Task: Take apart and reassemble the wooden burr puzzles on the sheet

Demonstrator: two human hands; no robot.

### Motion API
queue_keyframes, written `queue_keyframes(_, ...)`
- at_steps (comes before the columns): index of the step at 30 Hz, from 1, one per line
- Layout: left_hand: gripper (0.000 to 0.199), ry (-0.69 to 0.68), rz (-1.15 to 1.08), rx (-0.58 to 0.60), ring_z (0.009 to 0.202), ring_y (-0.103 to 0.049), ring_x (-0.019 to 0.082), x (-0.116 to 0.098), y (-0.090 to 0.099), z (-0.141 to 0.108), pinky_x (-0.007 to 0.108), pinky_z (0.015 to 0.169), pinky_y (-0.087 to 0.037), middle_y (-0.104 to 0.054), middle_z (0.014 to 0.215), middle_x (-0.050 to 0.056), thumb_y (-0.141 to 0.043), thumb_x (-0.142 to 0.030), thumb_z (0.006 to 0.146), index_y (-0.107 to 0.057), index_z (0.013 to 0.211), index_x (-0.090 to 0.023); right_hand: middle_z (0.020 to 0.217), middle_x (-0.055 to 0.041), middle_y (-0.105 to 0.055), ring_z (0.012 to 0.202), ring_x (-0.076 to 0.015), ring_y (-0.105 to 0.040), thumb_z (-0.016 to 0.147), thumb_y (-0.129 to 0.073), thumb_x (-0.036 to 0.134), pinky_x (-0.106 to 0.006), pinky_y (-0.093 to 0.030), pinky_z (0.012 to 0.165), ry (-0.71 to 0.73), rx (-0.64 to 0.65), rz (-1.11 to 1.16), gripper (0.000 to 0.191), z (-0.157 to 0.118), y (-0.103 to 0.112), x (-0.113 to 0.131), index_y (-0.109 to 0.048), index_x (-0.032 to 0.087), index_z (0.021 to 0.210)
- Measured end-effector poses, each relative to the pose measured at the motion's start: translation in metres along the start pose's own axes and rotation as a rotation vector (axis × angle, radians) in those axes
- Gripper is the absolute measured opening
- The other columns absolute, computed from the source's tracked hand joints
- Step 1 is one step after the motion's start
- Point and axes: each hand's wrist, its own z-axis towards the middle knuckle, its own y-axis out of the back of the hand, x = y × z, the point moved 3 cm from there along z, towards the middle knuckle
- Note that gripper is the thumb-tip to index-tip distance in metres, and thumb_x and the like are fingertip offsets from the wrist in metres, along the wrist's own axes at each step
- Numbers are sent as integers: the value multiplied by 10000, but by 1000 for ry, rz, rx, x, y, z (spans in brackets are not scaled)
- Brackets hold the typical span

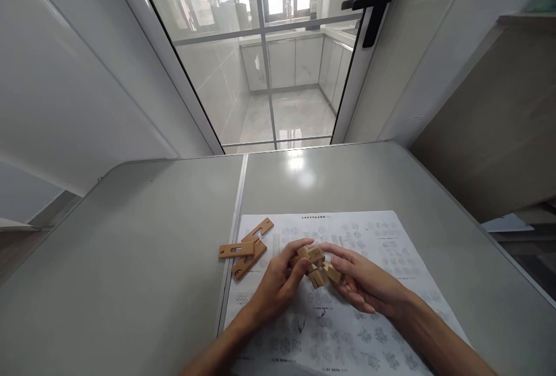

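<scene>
A small cluster of interlocked light wooden blocks [317, 255] is held above the printed sheet [347, 329]. My left hand [280, 277] grips the cluster from its left side, thumb in front and fingers behind. My right hand [362, 280] is at the cluster's right side, its thumb and fingers around a wooden block [333, 273] that sticks out to the lower right. Whether that block is joined to the cluster cannot be made out. Left of my hands, three flat slotted wooden pieces [237, 250] overlap, partly on the sheet's edge; numbers show on them.
The grey table [174, 237] has a pale seam [238, 196] running front to back, left of the sheet. Beyond its far edge stands a glass door [269, 75] with a black handle [377, 2].
</scene>
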Motion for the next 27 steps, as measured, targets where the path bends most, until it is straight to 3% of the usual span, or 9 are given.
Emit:
queue_keyframes(3, 575, 3, 8, 32, 1143, -634, 270, -4, 0, -1, 395, 1042, -501, -698, 1287, 114, -585, -562, 1067, -583, 1544, -240, 606, 75, -592, 373, -43, -401, 864, -861, 652, -132, -302, 338, 29, 45, 41, 919, 0, -2, 2, -482, 195, 1565)
queue_keyframes(6, 791, 36, -66, 106, 1082, -653, 250, -3, -3, -1, 347, 928, -551, -667, 1357, 119, -794, -491, 940, -479, 1633, -275, 652, 74, -590, 410, -29, -407, 811, -942, 574, -135, -333, 371, 77, 83, 52, 916, -1, -3, 6, -539, 177, 1531)
queue_keyframes(9, 1009, 39, -75, 121, 1002, -647, 212, 2, -7, 0, 288, 825, -557, -655, 1301, 104, -922, -377, 805, -409, 1669, -288, 678, 69, -597, 445, -32, -433, 824, -960, 478, -144, -373, 407, 113, 113, 45, 840, 0, -4, 8, -580, 164, 1504)
queue_keyframes(13, 906, -29, 41, 43, 934, -636, 191, 8, -8, 1, 275, 794, -556, -670, 1102, 61, -856, -247, 797, -474, 1619, -229, 708, 40, -635, 474, -53, -504, 845, -941, 463, -163, -406, 422, 114, 152, -7, 752, 2, -6, 7, -626, 128, 1440)
queue_keyframes(18, 869, -138, 252, -29, 711, -510, 119, 11, -6, -1, 216, 637, -470, -612, 855, -37, -836, -149, 713, -569, 1536, -235, 562, 71, -614, 357, -56, -445, 887, -886, 447, -173, -292, 368, 144, 153, -96, 647, 3, -9, 5, -631, 112, 1378)
queue_keyframes(27, 837, -347, 369, -44, 866, -713, 176, 7, -5, -4, 285, 790, -592, -765, 1100, 30, -799, -152, 765, -523, 1547, -263, 623, 80, -625, 339, -39, -424, 881, -858, 344, -176, -241, 356, 181, 109, -132, 485, 3, -14, 4, -643, 150, 1270)
